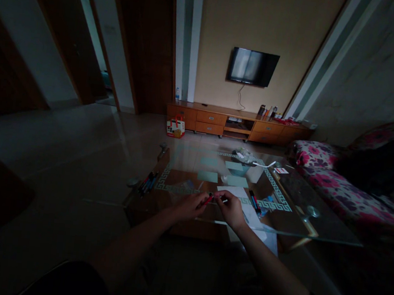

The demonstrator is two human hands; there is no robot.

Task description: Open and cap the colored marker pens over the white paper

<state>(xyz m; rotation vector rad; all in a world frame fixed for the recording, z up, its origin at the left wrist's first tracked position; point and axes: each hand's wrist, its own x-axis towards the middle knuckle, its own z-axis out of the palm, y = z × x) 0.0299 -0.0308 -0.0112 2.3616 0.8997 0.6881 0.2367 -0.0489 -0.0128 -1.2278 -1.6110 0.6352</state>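
My left hand (pixel 188 205) and my right hand (pixel 230 208) meet over the near edge of a glass coffee table (pixel 295 219). Between them they grip a pen (pixel 209 199): the left fingers pinch its red end, the right fingers close on its dark end. White paper sheets (pixel 232 190) lie on the glass just beyond and under my right hand. A few pens (pixel 255 202) rest to the right of my right hand. Another bunch of pens (pixel 147 182) lies at the table's left edge.
A floral sofa (pixel 341 186) runs along the right side. A wooden TV cabinet (pixel 238 123) with a wall TV (pixel 252 67) stands at the far wall, a small box (pixel 175 127) at its left end. Clutter sits at the table's far end (pixel 248 157). Tiled floor spreads left.
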